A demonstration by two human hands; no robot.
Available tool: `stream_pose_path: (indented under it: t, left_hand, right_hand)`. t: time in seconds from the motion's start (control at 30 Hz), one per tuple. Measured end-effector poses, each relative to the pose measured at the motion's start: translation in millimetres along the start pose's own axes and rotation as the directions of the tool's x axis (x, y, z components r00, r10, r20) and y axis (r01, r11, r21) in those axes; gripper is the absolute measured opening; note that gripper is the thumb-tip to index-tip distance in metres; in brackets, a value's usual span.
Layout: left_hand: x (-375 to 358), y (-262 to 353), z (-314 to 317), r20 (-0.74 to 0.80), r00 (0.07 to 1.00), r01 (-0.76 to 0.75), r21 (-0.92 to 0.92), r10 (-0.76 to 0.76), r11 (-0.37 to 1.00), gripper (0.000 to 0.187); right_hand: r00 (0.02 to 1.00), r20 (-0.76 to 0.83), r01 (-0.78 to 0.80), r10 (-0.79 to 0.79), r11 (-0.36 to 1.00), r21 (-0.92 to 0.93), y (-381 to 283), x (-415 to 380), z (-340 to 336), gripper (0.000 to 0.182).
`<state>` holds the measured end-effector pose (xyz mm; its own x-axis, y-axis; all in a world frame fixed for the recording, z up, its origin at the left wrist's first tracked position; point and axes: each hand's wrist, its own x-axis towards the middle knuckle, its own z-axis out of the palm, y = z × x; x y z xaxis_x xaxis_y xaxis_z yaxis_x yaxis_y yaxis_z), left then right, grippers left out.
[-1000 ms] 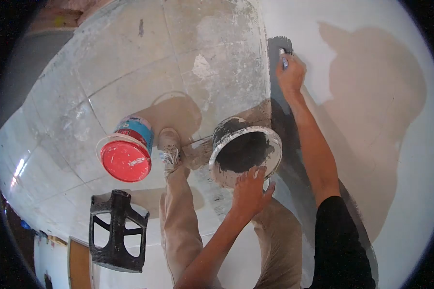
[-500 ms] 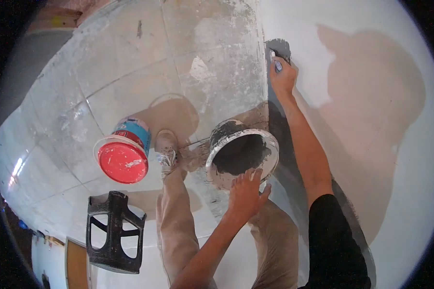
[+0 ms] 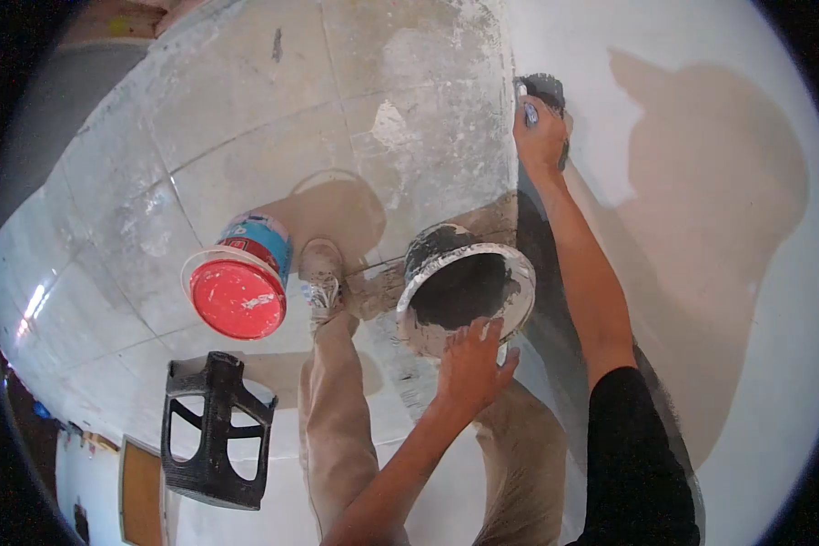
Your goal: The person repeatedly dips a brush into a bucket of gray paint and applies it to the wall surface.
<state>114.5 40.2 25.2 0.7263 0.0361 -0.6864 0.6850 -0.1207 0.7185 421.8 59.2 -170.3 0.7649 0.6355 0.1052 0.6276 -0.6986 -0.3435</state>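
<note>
My right hand (image 3: 540, 141) is closed around a paintbrush (image 3: 529, 107) at the foot of the white wall. Its pale, bluish handle end shows by my fingers; the bristles are hidden. Around that hand is a dark grey painted patch (image 3: 546, 86), and a dark grey band (image 3: 539, 241) runs along the wall's base behind my forearm. My left hand (image 3: 469, 369) grips the near rim of a paint-smeared bucket (image 3: 412, 296), fingers hooked over the edge and thumb outside. Dark grey paint (image 3: 460, 289) lies in the bucket, which tilts towards me.
A tub with a red lid (image 3: 237, 300) stands on the tiled floor (image 3: 237, 173) to the left. Nearer me is a black plastic stool (image 3: 218, 432). My shoe (image 3: 322, 278) is between the tub and the bucket. The white wall (image 3: 591, 45) rises on the right.
My right hand has shifted slightly along the wall, and dark paint now shows to the right of it. The whole view has slid a little to the right. My left hand stays on the bucket.
</note>
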Motion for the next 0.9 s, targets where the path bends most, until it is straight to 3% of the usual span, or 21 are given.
stream_pose_path:
  t: [0.07,0.17,0.3,0.4,0.5,0.6,0.7,0.73,0.83,0.9]
  left_hand:
    - [-1.0,2.3,3.4,-0.003,1.000,0.000,0.022,0.001,1.000,0.057]
    - [-3.1,6.0,4.7,-0.011,1.000,-0.004,0.017,0.004,1.000,0.058]
    - [-1.6,5.5,4.9,-0.038,0.999,-0.023,0.003,0.023,1.000,0.058]
    - [-0.8,5.8,0.7,-0.040,0.999,-0.038,-0.023,0.037,0.999,0.059]
    - [0.7,4.5,-2.1,-0.007,1.000,0.000,-0.028,-0.001,1.000,0.059]
    - [-0.2,4.6,-4.9,-0.022,1.000,-0.002,-0.010,0.001,1.000,0.058]
    - [-2.2,8.3,-9.3,0.003,1.000,-0.005,0.006,0.005,1.000,0.057]
    - [-2.0,9.1,-9.1,0.011,1.000,0.000,-0.004,0.000,1.000,0.057]
    - [0.5,12.2,-9.3,0.008,1.000,-0.008,-0.033,0.008,0.999,0.056]
    - [1.6,12.2,-8.8,-0.019,0.999,-0.029,-0.034,0.028,0.999,0.056]
  right_hand:
    - [0.994,0.102,-0.022,0.029,0.998,-0.064,11.7,7.7,16.1,0.021]
    - [0.994,0.085,0.084,-0.069,0.979,-0.185,12.9,15.7,6.6,0.024]
    - [1.000,-0.011,-0.018,0.017,0.997,-0.077,-14.3,9.0,-37.6,0.020]
    - [0.999,0.043,-0.025,0.024,0.999,0.031,-6.6,1.5,-22.5,0.026]
    - [0.996,0.064,0.067,-0.064,0.997,-0.033,8.3,7.5,13.7,0.027]
    - [0.982,0.184,-0.002,0.035,0.984,-0.179,13.2,19.6,32.6,0.029]
    - [0.996,0.089,0.035,-0.022,0.989,-0.146,7.9,21.2,19.0,0.029]
    - [0.997,0.064,0.055,-0.042,0.972,-0.228,2.2,19.1,7.3,0.028]
    - [0.999,-0.012,-0.034,0.033,0.998,-0.049,-15.8,8.7,-22.1,0.027]
    - [0.999,0.026,-0.038,0.038,0.999,-0.020,-14.0,8.5,-17.5,0.027]
